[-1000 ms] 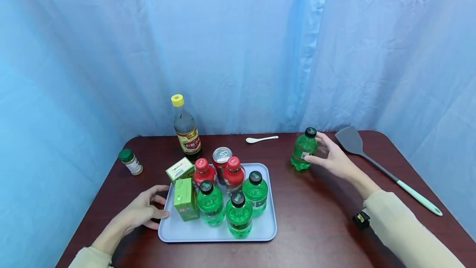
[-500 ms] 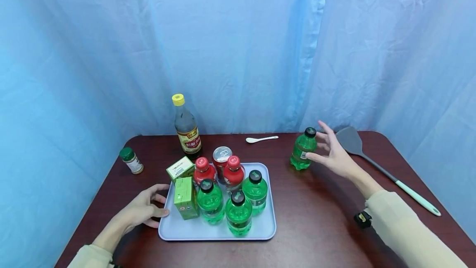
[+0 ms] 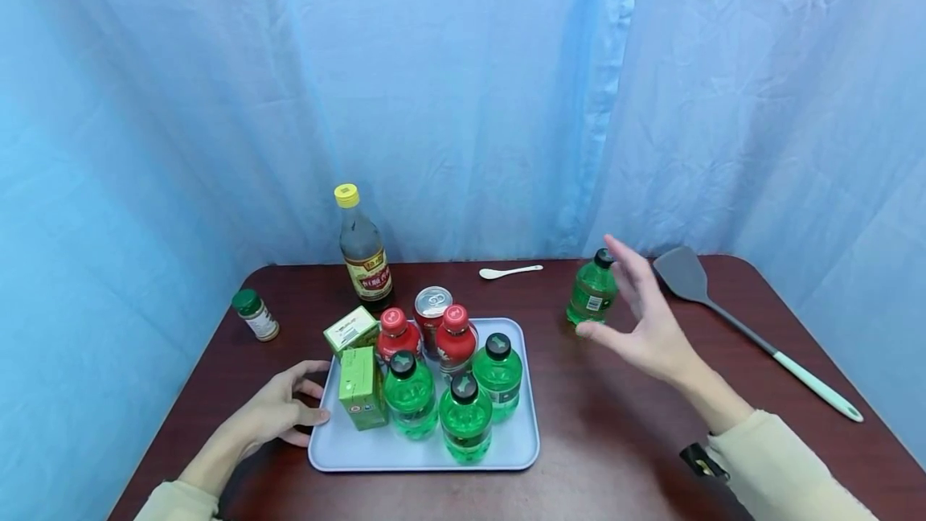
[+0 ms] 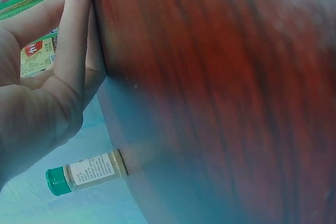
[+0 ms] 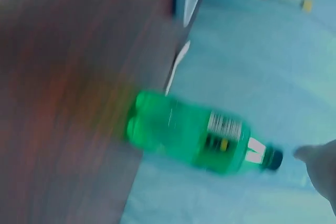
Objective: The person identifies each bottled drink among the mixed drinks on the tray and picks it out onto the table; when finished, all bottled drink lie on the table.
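On the table a lilac tray point(image 3: 506, 457) carries several green soda bottles point(image 3: 466, 424), two red bottles point(image 3: 456, 344), a red can point(image 3: 432, 301) and green drink cartons point(image 3: 364, 392). At its left edge my left hand point(image 3: 271, 408) grips the rim, thumb tip on top and fingers along the outside; the left wrist view shows these fingers point(image 4: 73, 40) at the edge. Another green soda bottle point(image 3: 589, 296) stands upright by itself at the back right. Before it, my right hand point(image 3: 647, 328) is spread, thumb and fingers apart, overlapping the bottle's side and holding nothing.
A yellow-capped sauce bottle point(image 3: 365, 256) stands behind the tray, with a green-capped spice jar point(image 3: 256, 316) to the left. A white spoon point(image 3: 510, 272) lies near the back edge. At the right lies a grey spatula point(image 3: 683, 276) with a pale green handle.
My right hand has let go of the lone green bottle, opened its fingers and drawn back toward me. The bottle stays standing. My left hand keeps its place on the tray.
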Demonstrator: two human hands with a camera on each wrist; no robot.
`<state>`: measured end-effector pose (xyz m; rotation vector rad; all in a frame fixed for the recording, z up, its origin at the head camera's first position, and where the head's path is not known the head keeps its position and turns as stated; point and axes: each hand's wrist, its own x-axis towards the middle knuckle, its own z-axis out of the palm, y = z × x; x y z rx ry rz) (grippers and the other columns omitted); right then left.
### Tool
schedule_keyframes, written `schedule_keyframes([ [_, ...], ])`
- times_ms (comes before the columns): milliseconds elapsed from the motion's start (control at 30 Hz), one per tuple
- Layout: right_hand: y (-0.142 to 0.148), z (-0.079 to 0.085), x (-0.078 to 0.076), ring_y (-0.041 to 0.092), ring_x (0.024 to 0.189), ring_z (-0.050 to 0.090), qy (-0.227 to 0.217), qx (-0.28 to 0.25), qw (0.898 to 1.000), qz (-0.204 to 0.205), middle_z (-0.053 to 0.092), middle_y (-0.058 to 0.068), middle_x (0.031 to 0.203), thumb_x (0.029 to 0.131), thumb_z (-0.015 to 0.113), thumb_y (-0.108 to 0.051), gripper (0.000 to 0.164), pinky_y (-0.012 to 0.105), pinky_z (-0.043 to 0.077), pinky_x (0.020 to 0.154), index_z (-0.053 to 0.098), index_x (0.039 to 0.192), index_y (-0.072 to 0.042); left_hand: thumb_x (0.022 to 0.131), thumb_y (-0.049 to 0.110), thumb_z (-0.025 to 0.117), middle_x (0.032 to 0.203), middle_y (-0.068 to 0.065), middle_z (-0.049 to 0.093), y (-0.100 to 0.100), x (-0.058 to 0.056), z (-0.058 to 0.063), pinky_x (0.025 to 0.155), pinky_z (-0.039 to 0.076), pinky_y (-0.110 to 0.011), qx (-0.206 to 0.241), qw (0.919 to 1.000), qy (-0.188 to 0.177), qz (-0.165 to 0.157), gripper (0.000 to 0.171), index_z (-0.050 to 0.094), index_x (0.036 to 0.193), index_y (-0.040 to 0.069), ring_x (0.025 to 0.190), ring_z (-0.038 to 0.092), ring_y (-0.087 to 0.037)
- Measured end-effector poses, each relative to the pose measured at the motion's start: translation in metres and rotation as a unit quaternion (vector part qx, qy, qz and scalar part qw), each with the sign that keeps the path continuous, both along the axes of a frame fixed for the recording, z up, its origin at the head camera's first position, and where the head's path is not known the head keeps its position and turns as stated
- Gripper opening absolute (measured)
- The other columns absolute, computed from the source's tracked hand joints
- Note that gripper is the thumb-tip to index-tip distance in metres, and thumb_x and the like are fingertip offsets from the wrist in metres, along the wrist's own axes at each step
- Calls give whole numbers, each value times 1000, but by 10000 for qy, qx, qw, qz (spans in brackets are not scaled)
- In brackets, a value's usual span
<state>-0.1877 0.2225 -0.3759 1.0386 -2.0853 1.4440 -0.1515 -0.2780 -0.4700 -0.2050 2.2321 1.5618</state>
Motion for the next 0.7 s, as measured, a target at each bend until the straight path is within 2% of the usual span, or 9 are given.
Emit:
schedule_keyframes([
  [100,-13,-9,5,29,151,23,-192,39,9968,772,19,29,161,78,86,0,106,31,31,117,15,155,13,83,-5,76,114,-22,51,0,0,0,63,61,-51,6,10000,-10,-15,80,36,151,4,89,63,-30],
  [200,-22,-26,5,31,151,22,-588,85,9880,1429,14,28,163,75,87,5,115,33,33,116,7,158,8,83,-5,76,114,-22,50,-1,0,0,63,61,-51,25,10000,-22,-29,80,35,151,4,89,63,-30],
  [267,-27,-37,4,33,151,22,-886,184,9815,1688,13,23,165,72,88,8,122,35,35,115,3,160,2,83,-5,76,114,-22,50,-1,0,0,63,61,-51,18,10000,-24,-20,80,35,152,4,89,63,-30],
  [433,-37,-53,6,35,151,21,-1636,669,9665,1859,10,8,169,71,91,0,132,51,38,112,-2,163,-15,83,-4,76,114,-22,51,-1,-1,-1,63,61,-50,-45,10000,-23,3,80,36,151,4,89,63,-30],
  [533,-40,-60,6,37,151,20,-1929,832,9576,1974,8,3,169,74,91,-5,132,61,37,109,-5,163,-20,83,-4,77,113,-22,51,0,-1,-1,62,61,-50,-73,10000,-7,-8,81,35,152,3,88,63,-29],
  [700,-45,-68,1,38,150,22,-2216,934,9472,2123,10,1,169,76,89,-7,129,67,37,106,-5,163,-24,83,-5,76,113,-21,52,1,-1,0,62,61,-50,-119,9999,-40,43,80,36,151,4,88,62,-30],
])
